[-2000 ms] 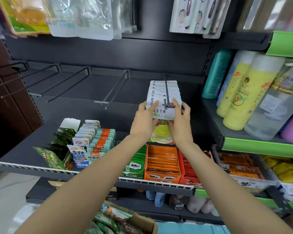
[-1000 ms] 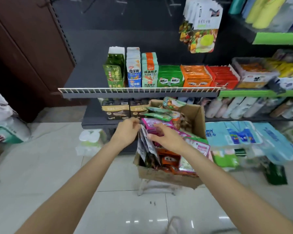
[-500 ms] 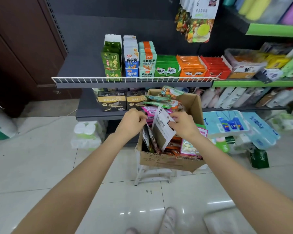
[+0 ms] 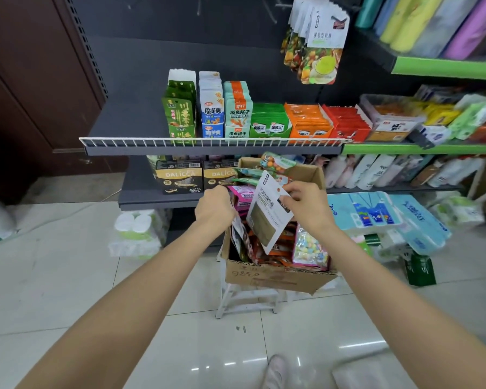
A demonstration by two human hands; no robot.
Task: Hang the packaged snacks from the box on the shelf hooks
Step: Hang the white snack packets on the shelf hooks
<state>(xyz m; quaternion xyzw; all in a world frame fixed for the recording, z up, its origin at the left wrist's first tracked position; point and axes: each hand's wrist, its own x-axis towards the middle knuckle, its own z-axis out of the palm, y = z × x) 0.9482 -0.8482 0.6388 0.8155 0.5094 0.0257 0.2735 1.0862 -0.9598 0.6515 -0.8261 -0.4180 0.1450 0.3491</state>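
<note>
We hold a white and brown snack packet (image 4: 267,214) tilted above the cardboard box (image 4: 267,277), our right hand (image 4: 306,203) pinching its upper edge. Our left hand (image 4: 215,209) curls over other packets at the box's left side; we cannot tell whether it grips one. The box sits on a white stool (image 4: 244,301). More snack packets (image 4: 319,43) hang above the wire-fronted shelf (image 4: 208,144)

Above the cardboard box (image 4: 275,277), the wire-fronted shelf (image 4: 208,146) overhangs its rear; space toward the floor side is open.
</note>
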